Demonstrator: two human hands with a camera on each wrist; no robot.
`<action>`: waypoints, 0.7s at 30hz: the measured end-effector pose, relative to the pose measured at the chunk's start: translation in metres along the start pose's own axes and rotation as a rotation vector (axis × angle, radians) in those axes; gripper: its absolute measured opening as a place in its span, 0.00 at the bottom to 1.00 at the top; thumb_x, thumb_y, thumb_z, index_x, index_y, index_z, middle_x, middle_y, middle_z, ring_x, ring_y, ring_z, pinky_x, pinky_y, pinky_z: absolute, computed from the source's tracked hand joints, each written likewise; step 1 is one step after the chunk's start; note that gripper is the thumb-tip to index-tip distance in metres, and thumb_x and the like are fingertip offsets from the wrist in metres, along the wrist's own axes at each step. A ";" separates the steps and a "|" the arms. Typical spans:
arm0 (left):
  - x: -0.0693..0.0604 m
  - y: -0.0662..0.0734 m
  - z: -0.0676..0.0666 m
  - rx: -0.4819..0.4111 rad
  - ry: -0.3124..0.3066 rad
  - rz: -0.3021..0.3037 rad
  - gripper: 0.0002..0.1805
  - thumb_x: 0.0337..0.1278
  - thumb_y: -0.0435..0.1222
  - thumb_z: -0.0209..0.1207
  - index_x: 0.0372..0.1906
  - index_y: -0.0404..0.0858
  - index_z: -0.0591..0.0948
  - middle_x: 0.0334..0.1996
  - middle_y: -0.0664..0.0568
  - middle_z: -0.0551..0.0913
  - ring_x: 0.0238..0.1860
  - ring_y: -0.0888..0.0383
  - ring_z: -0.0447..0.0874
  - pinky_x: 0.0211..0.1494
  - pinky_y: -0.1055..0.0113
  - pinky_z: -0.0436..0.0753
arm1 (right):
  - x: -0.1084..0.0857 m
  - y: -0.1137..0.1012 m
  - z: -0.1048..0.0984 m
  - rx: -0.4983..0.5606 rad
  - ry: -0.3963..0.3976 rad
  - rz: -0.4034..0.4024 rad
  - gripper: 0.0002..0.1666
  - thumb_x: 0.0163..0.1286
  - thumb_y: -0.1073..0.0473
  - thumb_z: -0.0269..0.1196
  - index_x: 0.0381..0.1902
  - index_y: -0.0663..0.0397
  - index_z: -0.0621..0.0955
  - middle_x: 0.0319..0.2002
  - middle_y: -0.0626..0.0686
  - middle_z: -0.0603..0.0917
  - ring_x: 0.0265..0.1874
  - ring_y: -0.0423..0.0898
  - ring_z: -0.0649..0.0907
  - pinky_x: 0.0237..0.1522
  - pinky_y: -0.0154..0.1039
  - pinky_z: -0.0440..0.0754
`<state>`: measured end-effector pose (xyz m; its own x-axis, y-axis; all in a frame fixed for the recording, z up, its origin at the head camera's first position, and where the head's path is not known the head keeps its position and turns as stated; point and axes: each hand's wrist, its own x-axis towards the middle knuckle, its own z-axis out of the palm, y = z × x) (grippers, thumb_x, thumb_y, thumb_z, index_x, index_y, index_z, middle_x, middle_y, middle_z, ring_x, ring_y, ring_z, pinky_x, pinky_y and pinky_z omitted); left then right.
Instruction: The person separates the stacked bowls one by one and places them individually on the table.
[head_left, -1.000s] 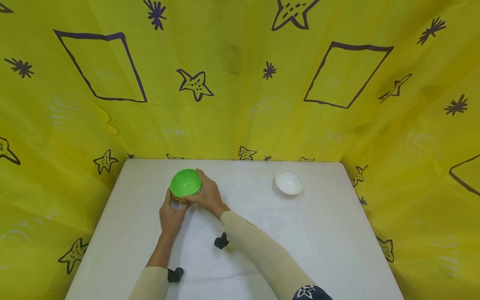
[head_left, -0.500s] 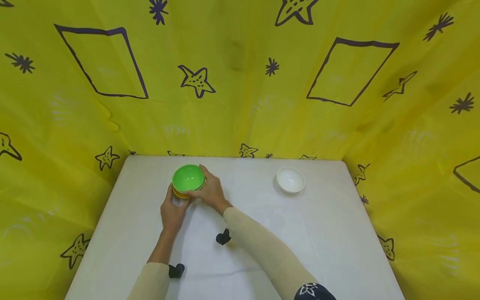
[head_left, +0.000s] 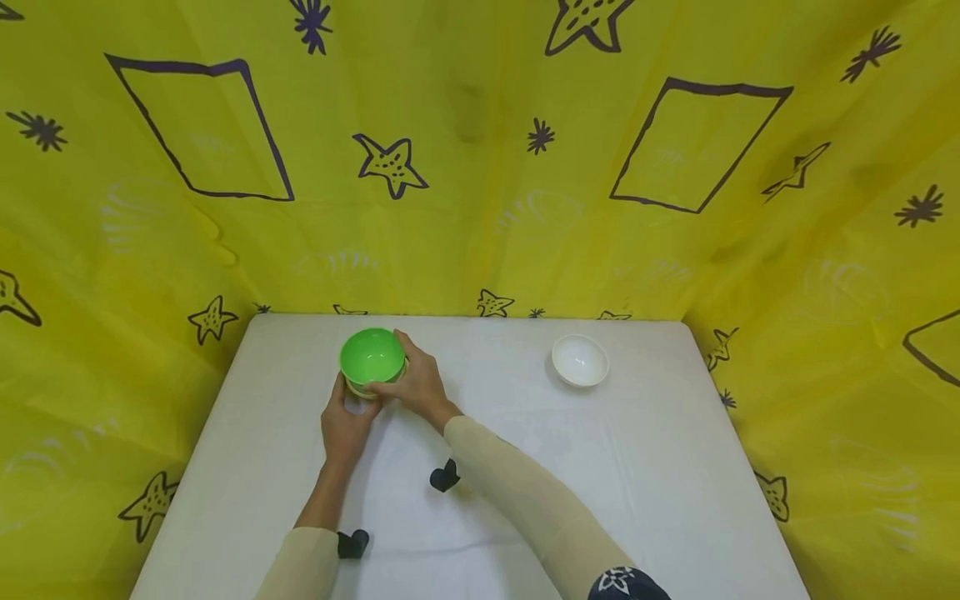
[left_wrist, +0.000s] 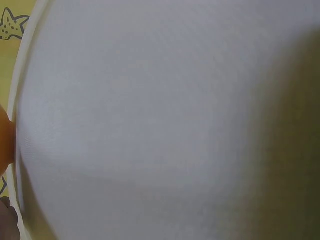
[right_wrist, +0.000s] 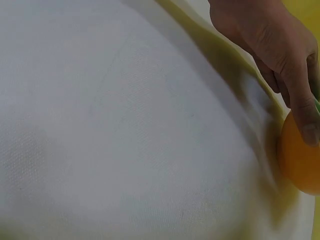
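Note:
A green bowl (head_left: 372, 356) sits at the top of a stack at the left back of the table, with the rim of a lower bowl showing beneath it. My right hand (head_left: 422, 383) grips the green bowl's right side, thumb at the near edge. Around the lower part of the stack, from the near left, my left hand (head_left: 347, 429) curls its fingers. An orange bowl (right_wrist: 300, 157) shows under the right hand in the right wrist view. At the left wrist view's edge, part of an orange bowl (left_wrist: 6, 142) appears.
A white bowl (head_left: 580, 361) stands at the right back of the white table (head_left: 675, 467). Yellow patterned curtains (head_left: 465, 225) hang behind the table and at both sides. Black pieces (head_left: 445, 476) are beside the sleeves.
The green bowl first rose slightly off the lower one, showing more of its orange-yellow side, then came back a little to the left. Both hands keep their hold.

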<state>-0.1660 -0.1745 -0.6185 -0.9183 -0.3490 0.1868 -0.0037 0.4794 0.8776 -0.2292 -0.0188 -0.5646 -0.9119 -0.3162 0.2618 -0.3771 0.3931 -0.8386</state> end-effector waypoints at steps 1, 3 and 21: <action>0.000 -0.001 0.000 0.001 0.002 -0.001 0.50 0.53 0.36 0.79 0.79 0.33 0.67 0.73 0.33 0.70 0.74 0.34 0.67 0.76 0.40 0.67 | 0.000 0.000 0.000 -0.002 0.002 -0.003 0.63 0.51 0.51 0.86 0.79 0.63 0.66 0.70 0.59 0.78 0.68 0.49 0.79 0.68 0.37 0.76; -0.001 -0.001 0.001 -0.006 0.001 -0.002 0.50 0.52 0.36 0.79 0.79 0.33 0.67 0.73 0.33 0.70 0.74 0.34 0.67 0.76 0.39 0.67 | 0.000 0.000 0.000 0.000 0.007 -0.008 0.63 0.51 0.51 0.86 0.78 0.64 0.66 0.70 0.59 0.78 0.68 0.49 0.79 0.68 0.37 0.76; -0.002 0.004 -0.001 0.024 -0.012 -0.028 0.52 0.52 0.34 0.79 0.79 0.28 0.64 0.74 0.30 0.69 0.74 0.32 0.66 0.76 0.39 0.67 | 0.001 -0.004 -0.018 -0.012 0.101 -0.081 0.64 0.48 0.54 0.87 0.77 0.66 0.67 0.68 0.61 0.79 0.68 0.50 0.79 0.69 0.37 0.74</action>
<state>-0.1638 -0.1726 -0.6155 -0.9223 -0.3532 0.1570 -0.0388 0.4886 0.8717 -0.2319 -0.0053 -0.5518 -0.8899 -0.2591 0.3754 -0.4512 0.3803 -0.8073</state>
